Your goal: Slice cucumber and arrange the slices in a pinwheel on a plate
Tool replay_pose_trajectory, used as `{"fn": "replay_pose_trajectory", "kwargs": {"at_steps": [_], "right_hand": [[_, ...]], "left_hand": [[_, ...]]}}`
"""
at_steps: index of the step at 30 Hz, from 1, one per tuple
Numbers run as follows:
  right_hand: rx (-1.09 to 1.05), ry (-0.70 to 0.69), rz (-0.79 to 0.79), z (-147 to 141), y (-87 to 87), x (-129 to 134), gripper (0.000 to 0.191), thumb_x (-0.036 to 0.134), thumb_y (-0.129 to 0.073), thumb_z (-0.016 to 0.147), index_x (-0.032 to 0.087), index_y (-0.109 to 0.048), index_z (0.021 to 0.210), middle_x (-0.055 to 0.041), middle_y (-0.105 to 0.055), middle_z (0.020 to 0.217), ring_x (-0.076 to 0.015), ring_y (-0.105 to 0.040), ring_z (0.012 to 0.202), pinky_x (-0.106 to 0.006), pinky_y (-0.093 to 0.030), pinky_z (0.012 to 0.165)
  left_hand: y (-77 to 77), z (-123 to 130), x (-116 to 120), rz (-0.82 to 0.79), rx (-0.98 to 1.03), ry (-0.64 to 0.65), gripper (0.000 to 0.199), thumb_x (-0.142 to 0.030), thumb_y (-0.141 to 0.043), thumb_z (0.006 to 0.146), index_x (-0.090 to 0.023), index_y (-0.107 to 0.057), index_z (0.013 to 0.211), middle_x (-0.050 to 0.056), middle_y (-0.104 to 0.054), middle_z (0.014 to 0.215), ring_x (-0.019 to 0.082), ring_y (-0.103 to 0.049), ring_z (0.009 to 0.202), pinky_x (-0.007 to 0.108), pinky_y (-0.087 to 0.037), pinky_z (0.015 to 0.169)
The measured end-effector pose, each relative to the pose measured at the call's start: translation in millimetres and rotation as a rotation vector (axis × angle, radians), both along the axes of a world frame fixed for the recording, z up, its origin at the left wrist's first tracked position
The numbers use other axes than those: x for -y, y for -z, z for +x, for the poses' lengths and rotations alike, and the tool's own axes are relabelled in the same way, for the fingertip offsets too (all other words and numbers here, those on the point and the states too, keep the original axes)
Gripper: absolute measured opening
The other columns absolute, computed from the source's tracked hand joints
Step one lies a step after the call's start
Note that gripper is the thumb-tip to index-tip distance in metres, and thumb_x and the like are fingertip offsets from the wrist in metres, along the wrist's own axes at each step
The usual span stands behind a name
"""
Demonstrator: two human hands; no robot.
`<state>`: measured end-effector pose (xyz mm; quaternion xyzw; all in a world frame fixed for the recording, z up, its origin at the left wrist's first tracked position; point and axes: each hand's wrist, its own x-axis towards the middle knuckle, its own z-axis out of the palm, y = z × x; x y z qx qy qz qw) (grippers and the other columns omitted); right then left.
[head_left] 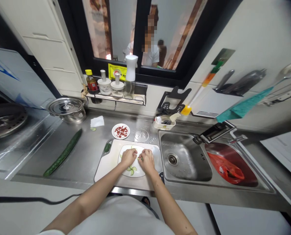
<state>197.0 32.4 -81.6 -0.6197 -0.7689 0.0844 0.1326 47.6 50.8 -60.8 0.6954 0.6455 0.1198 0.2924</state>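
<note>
White shirt (116, 218) sits behind the curled left hand (128, 157), contents unclear, and right hand (147, 160), pinching cucumber piece (142, 158) low over the white plate (139, 173), probably for control.

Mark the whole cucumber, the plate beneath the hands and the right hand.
Whole cucumber (64, 153): head view, middle of its green skin.
Plate (139, 170): head view, bare white patch of its surface.
Right hand (148, 161): head view, back of the hand.
</note>
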Motion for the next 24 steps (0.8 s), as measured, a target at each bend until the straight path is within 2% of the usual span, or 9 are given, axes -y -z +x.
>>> {"fn": "replay_pose_trajectory", "kwargs": {"at_steps": [8,17,24], "right_hand": [[-0.04,-0.041,0.051,-1.0,-0.6,-2.7,0.01,0.02,-0.056,0.079,0.019,-0.066,0.079,-0.0096,-0.055,0.1,-0.0242,-0.041,0.101,-0.036,-0.037,0.089],[-0.07,-0.062,0.093,29.5,-14.4,6.8,0.012,0.019,-0.053,0.08,0.019,-0.065,0.08,-0.009,-0.054,0.103,-0.0243,-0.04,0.104,-0.038,-0.036,0.09],[-0.05,-0.115,0.068,19.3,-16.0,7.6,0.011,0.017,-0.054,0.079,0.019,-0.064,0.079,-0.009,-0.054,0.102,-0.0235,-0.04,0.104,-0.035,-0.039,0.086]], "left_hand": [[-0.3,0.3,-0.4,0.001,0.024,0.01,0.021,-0.02,-0.052,0.081,-0.024,-0.065,0.097,0.001,-0.069,0.09,0.017,-0.061,0.089,0.026,-0.04,0.078],[-0.3,3.9,1.7,0.024,0.037,0.011,0.017,-0.023,-0.053,0.082,-0.024,-0.066,0.094,0.002,-0.069,0.089,0.018,-0.06,0.089,0.027,-0.039,0.079],[-4.6,14.6,1.6,0.024,0.024,0.037,0.017,-0.024,-0.055,0.081,-0.023,-0.067,0.094,0.002,-0.069,0.088,0.019,-0.059,0.091,0.027,-0.04,0.079]]}}
